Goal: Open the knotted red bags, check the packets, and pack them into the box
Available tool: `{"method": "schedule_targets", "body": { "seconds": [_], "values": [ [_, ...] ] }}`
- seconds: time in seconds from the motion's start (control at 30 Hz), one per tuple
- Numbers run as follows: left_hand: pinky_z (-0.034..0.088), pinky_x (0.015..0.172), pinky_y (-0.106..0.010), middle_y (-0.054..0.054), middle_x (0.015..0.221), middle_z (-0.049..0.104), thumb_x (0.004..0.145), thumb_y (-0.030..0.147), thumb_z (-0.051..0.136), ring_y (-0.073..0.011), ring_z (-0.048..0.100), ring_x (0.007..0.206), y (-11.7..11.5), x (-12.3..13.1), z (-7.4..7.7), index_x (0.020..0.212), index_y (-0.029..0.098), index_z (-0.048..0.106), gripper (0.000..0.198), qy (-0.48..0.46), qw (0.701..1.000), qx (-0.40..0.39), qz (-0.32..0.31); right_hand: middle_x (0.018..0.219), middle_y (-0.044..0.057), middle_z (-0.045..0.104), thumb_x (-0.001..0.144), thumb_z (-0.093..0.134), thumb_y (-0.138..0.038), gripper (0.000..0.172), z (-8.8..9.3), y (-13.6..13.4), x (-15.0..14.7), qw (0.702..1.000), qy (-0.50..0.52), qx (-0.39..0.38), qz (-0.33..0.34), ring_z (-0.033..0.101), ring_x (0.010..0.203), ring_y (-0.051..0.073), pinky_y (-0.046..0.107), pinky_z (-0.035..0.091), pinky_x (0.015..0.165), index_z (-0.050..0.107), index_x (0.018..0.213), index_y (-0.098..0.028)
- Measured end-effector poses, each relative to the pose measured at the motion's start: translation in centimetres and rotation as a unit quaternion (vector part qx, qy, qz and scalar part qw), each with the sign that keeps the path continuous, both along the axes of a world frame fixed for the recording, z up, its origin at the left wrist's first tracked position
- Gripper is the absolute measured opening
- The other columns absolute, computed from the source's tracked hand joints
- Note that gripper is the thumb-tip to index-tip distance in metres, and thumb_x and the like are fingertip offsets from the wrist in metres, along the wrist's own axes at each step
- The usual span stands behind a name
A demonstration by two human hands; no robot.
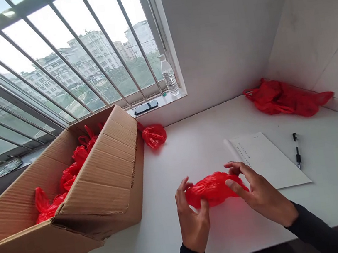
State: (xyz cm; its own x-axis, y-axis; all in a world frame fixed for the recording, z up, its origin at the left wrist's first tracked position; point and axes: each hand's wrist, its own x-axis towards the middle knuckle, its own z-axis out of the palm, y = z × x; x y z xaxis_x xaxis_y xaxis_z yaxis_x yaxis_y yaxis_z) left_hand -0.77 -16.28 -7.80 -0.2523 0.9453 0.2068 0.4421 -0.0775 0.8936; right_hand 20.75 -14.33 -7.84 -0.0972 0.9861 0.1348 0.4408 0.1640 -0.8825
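A crumpled red plastic bag (213, 188) is held low over the white table, its red glow falling on the tabletop below. My left hand (195, 219) curls round the bag's left end, thumb in front and fingers behind. At the other end, my right hand (258, 192) has its thumb and fingers round the red plastic. What the bag contains, if anything, cannot be made out. Just behind my right hand lies an open notebook (274, 162) with handwriting on its left part.
On the left stands an open cardboard box (105, 164) with several red bags inside. A knotted red bag (154, 136) sits beside it. Farther right are a pen (297, 150) and a heap of red bags (281, 96). The windowsill bears a phone (145, 107) and a water bottle (168, 76).
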Motion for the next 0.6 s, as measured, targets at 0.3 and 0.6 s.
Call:
{"method": "schedule_targets", "body": {
  "seconds": [0.3, 0.6],
  "values": [
    [0.055, 0.079, -0.034, -0.007, 0.1, 0.073, 0.093, 0.044, 0.061, -0.0228, 0.068, 0.091, 0.1, -1.3, 0.9, 0.098, 0.021, 0.072, 0.026, -0.018, 0.999, 0.003, 0.038, 0.099, 0.004, 0.066, 0.101, 0.047, -0.051, 0.026, 0.3, -1.0, 1.1, 0.993, 0.058, -0.041, -0.091, 0.066, 0.091, 0.022, 0.027, 0.05, 0.053, 0.058, 0.105, -0.029],
    [0.057, 0.084, -0.04, -0.006, 0.108, 0.073, 0.093, 0.047, 0.062, -0.0255, 0.068, 0.102, -1.0, -2.4, 2.1, 0.101, 0.027, 0.072, 0.024, 0.075, 0.996, -0.008, 0.043, 0.121, 0.009, 0.062, 0.094, 0.06, -0.035, 0.027, 3.4, -4.6, 0.9, 0.975, 0.003, 0.158, -0.157, 0.059, 0.116, 0.032, 0.048, 0.057, 0.088, 0.055, 0.121, -0.038]
  ]
}}
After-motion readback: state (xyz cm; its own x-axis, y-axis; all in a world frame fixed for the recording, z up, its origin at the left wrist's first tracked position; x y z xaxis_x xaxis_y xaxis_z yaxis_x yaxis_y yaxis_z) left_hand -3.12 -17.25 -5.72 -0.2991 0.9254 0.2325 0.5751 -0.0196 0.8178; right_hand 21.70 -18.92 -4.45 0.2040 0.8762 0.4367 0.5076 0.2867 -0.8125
